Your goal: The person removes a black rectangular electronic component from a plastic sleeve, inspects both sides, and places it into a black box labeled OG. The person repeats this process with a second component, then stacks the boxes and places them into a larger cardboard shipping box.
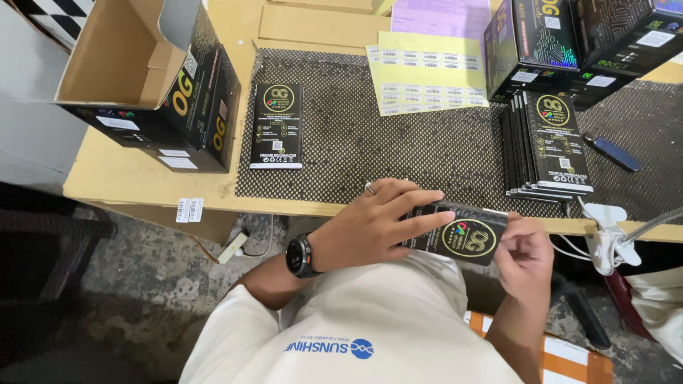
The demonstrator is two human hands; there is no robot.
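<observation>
I hold a flat black packet [466,235] with a yellow round emblem just below the table's front edge. My left hand [377,222], with a ring and a dark wristwatch, lies over the packet's left part with fingers stretched across it. My right hand [525,250] grips the packet's right end. A single matching packet [277,126] lies on the dark dotted mat [398,153]. To the right stands a stack of matching packets [548,146].
An open cardboard box [142,78] sits at the left end of the wooden table [142,181]. Yellow sheets of barcode stickers [427,75] lie at the back, black boxes [569,43] at the right. A blue pen-like object [613,153] and a white clamp [605,235] are nearby.
</observation>
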